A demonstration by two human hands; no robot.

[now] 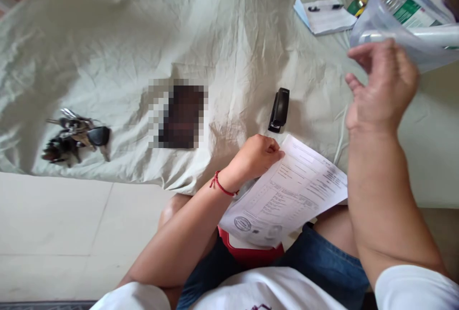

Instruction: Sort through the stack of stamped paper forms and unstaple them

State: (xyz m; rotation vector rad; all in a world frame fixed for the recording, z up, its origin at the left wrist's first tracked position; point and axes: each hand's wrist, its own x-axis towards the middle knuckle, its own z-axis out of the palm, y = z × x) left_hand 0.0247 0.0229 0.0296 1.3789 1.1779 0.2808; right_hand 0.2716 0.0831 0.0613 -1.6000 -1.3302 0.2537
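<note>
My left hand (256, 157), with a red cord bracelet (224, 185) at its wrist, pinches the upper left corner of a printed sheet of paper (287, 190). The sheet bears text, a table and a round stamp, and hangs over my lap. Just beyond that hand, a black stapler (279, 110) lies on the cloth. My right hand (383, 80) is raised in front of a translucent plastic tub (369, 18). Its fingers are bent and slightly blurred, the thumb is apart, and nothing shows in them.
A pale wrinkled cloth (118, 52) covers the surface. A bunch of keys (77, 135) lies at left, with a pixelated dark rectangular thing (182, 116) nearer the middle. Papers (328, 18) with small black items rest by the tub, which holds a bottle (409, 11) and papers.
</note>
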